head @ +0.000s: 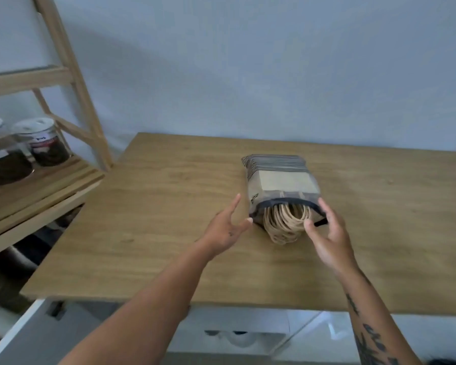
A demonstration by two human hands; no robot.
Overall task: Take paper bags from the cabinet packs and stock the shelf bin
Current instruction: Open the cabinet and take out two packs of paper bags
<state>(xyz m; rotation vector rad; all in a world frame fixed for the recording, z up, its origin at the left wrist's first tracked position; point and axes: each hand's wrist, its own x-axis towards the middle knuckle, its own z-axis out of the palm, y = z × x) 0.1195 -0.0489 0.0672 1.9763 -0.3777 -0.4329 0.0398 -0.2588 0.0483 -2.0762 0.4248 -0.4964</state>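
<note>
Pack of paper bags (282, 180) on worktop (142, 206) between spread, empty fingers (234, 204): likely dense, floppy; grip wrapped sides, not the twine handles (284, 222).

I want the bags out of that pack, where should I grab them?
Grab the bunched handles sticking out of the pack's open near end, and probably pull toward you. The pack lies flat on the table, mouth facing you, both hands already beside it.

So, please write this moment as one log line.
pack: on table | left hand: open, beside | right hand: open, at handles
</note>
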